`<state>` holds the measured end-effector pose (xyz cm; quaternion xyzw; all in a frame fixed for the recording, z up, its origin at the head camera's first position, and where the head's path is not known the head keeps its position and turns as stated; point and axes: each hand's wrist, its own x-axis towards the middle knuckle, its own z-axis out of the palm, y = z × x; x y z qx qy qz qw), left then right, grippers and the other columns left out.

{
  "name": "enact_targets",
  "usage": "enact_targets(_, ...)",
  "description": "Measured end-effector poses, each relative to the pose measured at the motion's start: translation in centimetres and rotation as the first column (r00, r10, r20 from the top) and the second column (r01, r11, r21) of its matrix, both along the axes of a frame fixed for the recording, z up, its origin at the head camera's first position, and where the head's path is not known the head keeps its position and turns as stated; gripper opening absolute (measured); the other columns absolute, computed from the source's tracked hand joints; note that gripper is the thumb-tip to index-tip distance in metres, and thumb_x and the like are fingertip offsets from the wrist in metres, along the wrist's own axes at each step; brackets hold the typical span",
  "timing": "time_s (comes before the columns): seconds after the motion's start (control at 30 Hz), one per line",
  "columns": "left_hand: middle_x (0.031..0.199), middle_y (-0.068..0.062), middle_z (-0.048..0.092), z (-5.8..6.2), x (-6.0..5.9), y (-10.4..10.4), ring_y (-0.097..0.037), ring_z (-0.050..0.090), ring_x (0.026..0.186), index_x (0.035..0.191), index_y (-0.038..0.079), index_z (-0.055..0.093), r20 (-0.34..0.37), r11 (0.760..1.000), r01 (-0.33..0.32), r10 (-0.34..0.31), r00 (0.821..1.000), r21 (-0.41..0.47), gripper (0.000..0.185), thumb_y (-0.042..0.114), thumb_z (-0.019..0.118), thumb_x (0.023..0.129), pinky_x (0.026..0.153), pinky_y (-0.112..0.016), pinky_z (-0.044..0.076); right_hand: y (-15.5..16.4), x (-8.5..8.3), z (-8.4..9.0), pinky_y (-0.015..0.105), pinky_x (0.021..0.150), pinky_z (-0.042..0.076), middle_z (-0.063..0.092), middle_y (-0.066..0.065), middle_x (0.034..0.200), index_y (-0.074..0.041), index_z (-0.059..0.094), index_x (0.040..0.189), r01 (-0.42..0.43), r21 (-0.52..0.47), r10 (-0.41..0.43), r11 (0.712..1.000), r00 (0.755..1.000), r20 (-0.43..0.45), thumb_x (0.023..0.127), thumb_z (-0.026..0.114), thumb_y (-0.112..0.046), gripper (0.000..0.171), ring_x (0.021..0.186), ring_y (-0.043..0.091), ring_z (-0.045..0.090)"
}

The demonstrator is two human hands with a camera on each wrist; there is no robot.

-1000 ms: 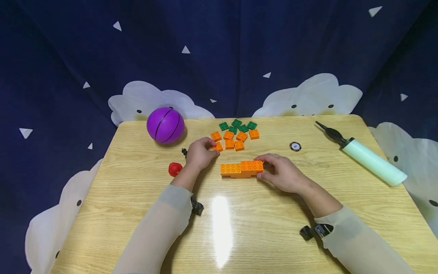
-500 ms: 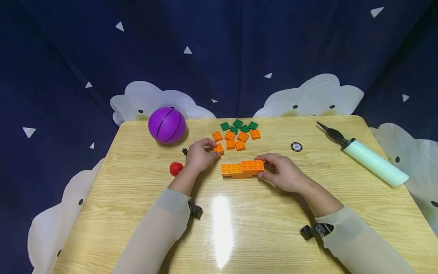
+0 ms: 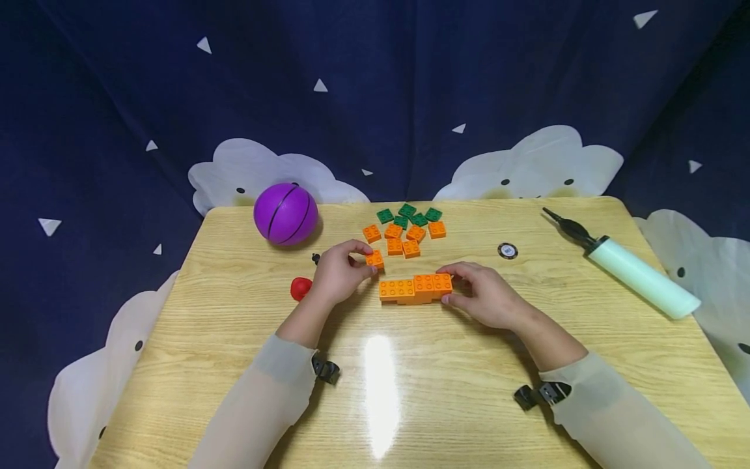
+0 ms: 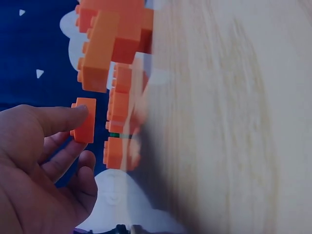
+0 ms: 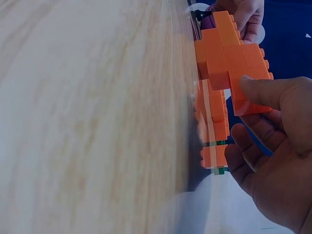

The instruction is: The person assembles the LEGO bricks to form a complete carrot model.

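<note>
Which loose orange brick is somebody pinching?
The four-stud orange brick in the left grip, held up; the other six loose orange bricks lie untouched on the wooden table.

Pale beige sleeves point(image 3: 252, 404) meet small black cameras point(image 3: 330, 372) at both cuffs point(image 3: 290, 352).

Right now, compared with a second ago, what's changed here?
The left hand, pinching a small square orange plastic brick, has drawn it slightly back, away from the loose square orange plastic bricks. Nothing was visibly let go. The right hand still holds the long stepped orange plastic assembly; the loose bricks stayed put.
</note>
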<state>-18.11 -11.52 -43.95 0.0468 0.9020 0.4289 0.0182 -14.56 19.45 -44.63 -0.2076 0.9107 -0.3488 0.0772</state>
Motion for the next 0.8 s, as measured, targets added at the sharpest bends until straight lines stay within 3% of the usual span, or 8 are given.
enact_targets(0.23,0.110,0.004,0.070,0.7,0.7,-0.1,-0.019,0.062,0.084,0.109,0.022,0.072,0.008,1.000,0.025,-0.025,1.000,-0.010,0.026,0.020,0.086,0.086,0.070,-0.036,0.051,0.0,0.0,-0.2,0.047,0.093,0.050,0.066,0.005,0.133,-0.018,0.063,0.139,-0.005,0.001,0.005,1.000,1.000,-0.011,0.094,0.079,-0.021,0.047,0.111,0.025,0.062)
enact_targets(0.8,0.117,0.010,0.068,1.4,2.4,0.2,-0.020,0.062,0.101,0.113,0.028,0.073,0.023,0.991,0.115,-0.117,0.993,0.061,0.029,0.020,0.084,0.087,0.071,-0.038,0.055,0.0,0.1,0.0,0.051,0.100,0.050,0.064,0.007,0.137,-0.017,0.063,0.139,-0.006,-0.002,0.006,1.000,1.000,-0.005,0.094,0.079,-0.020,0.047,0.118,0.028,0.062)
